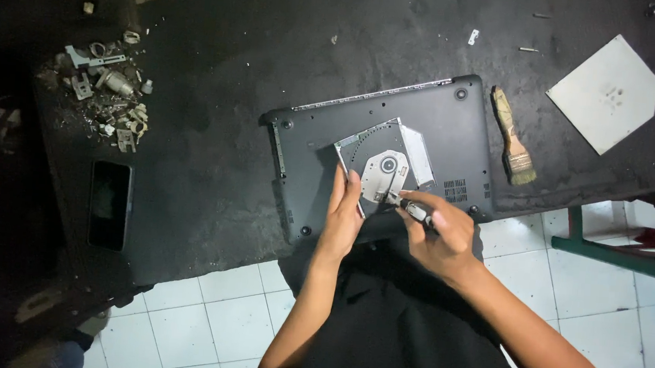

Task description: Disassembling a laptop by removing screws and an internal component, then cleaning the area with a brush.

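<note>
A dark grey laptop (440, 115) lies bottom-up on a black table (213, 176). On top of it rests a silver optical disc drive (385, 165), tilted, its round hub showing. My left hand (343, 216) holds the drive's near-left edge with fingers stretched along it. My right hand (441, 232) grips a small screwdriver (410, 207), whose tip touches the drive's near edge beside the hub.
A paintbrush (513, 139) lies right of the laptop. A white square sheet (607, 92) sits at the far right. A pile of small metal parts (107, 92) and a dark phone (109, 205) lie at the left. A green stool (631, 244) stands on the white tiled floor.
</note>
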